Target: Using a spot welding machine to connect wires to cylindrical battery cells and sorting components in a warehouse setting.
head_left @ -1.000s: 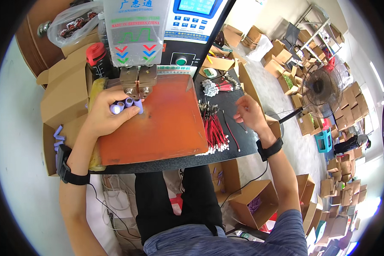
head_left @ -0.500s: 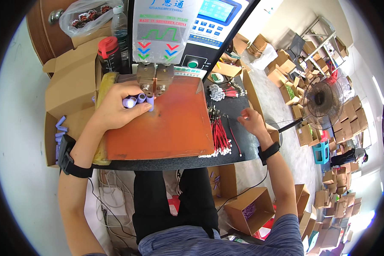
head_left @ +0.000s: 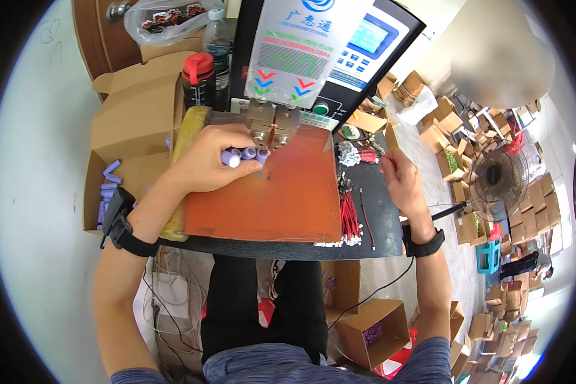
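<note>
My left hand point(head_left: 211, 160) grips a short row of purple cylindrical battery cells point(head_left: 246, 155) and holds them on the orange mat point(head_left: 269, 198), right under the metal welding head point(head_left: 272, 128) of the spot welder. My right hand point(head_left: 400, 179) hovers over the right end of the black table, fingers curled around a thin wire point(head_left: 383, 165) near a bundle of red wires point(head_left: 351, 214). Both wrists wear black straps.
The grey and blue welder machine point(head_left: 320, 45) stands behind the mat. An open cardboard box point(head_left: 134, 121) with loose purple cells point(head_left: 109, 185) sits at the left, beside a red-capped bottle point(head_left: 198, 77). Many cardboard boxes and a fan point(head_left: 499, 182) cover the floor at the right.
My left hand has stayed on the cells under the welding head. My right hand dropped to the red wires, then lifted back up with a wire in its fingers.
</note>
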A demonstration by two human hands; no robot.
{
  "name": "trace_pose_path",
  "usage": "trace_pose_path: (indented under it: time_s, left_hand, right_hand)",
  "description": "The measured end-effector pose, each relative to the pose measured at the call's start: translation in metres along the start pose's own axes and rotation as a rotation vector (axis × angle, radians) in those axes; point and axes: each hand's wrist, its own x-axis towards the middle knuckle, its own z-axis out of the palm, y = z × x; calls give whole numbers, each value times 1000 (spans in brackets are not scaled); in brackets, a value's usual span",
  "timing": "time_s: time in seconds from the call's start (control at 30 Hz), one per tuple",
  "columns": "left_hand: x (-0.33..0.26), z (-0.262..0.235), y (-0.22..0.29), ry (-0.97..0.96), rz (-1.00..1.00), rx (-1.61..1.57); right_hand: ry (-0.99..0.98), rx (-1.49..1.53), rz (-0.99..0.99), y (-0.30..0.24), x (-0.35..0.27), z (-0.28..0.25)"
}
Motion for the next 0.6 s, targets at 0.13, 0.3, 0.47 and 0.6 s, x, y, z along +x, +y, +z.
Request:
trace_pose_path:
  time_s: [0.13, 0.3, 0.47, 0.6]
  left_hand:
    - [2, -3, 6, -27, -37, 27]
    - [-1, -6, 5, -22, 0, 62]
    - [0, -5, 3, -10, 12, 46]
    - [2, -5, 2, -23, 33, 72]
  right_hand:
    - [36, 142, -130, -59, 13, -2]
    - [-34, 433, -109, -118, 15, 4]
    - [-74, 435, 16, -117, 11, 18]
    - [86, 469, -184, -119, 9, -5]
